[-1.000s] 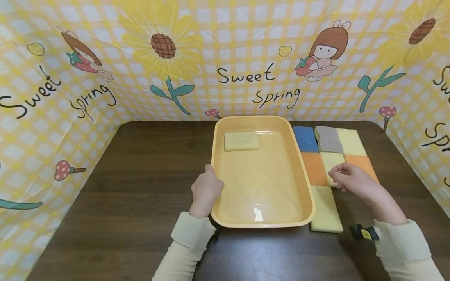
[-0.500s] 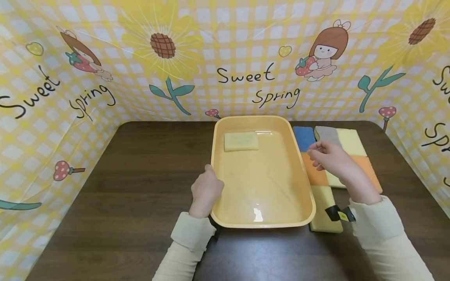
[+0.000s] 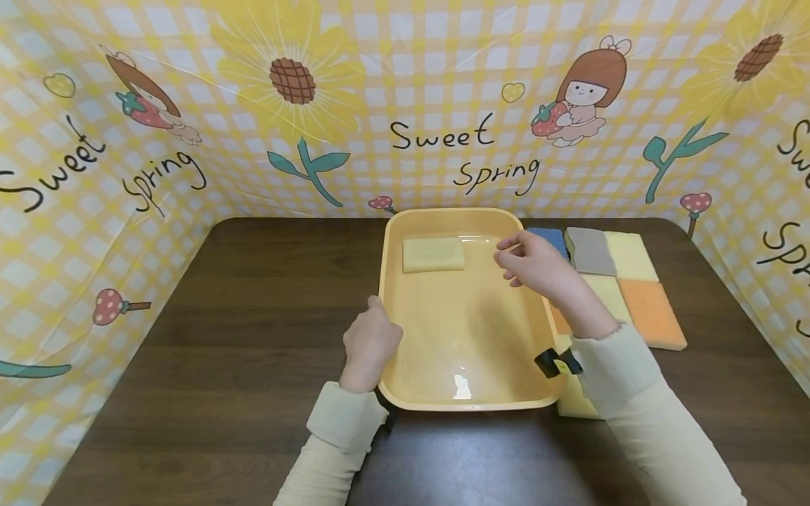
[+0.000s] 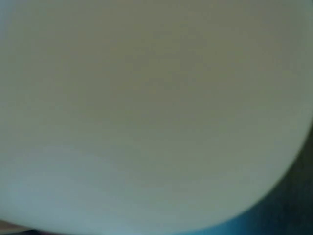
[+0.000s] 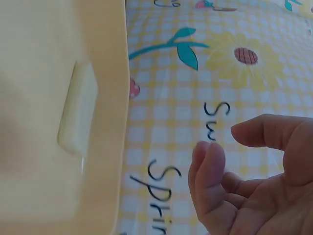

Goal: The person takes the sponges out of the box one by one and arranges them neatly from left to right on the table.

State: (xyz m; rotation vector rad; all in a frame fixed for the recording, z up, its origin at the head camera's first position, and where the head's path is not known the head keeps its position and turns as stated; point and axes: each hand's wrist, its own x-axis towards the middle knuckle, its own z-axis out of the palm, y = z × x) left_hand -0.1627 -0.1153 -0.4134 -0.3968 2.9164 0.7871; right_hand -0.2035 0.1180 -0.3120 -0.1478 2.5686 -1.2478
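A yellow plastic tray (image 3: 436, 344) lies on the dark wooden table, with one pale yellow sponge (image 3: 433, 254) flat near its far left corner. At the tray's left rim, my left hand (image 3: 371, 344) grips the edge; its fingertips are hidden. My right hand (image 3: 531, 260) hovers over the tray's far right side, to the right of that sponge. In the right wrist view, the thumb (image 5: 261, 132) stands apart from the bent fingers (image 5: 210, 166), and nothing is between them. A blurred pale surface (image 4: 156, 107) fills most of the left wrist view.
Right of the tray lie several sponges side by side: blue (image 3: 549, 240), grey (image 3: 591, 251), pale yellow (image 3: 633, 256) and orange (image 3: 652, 313) among them. My right forearm partly covers some. A printed checked cloth (image 3: 443, 91) stands behind the table and along both sides.
My right hand has moved left and away from me, from over the sponges at the right to above the tray. The left hand, the tray and its sponge stay put.
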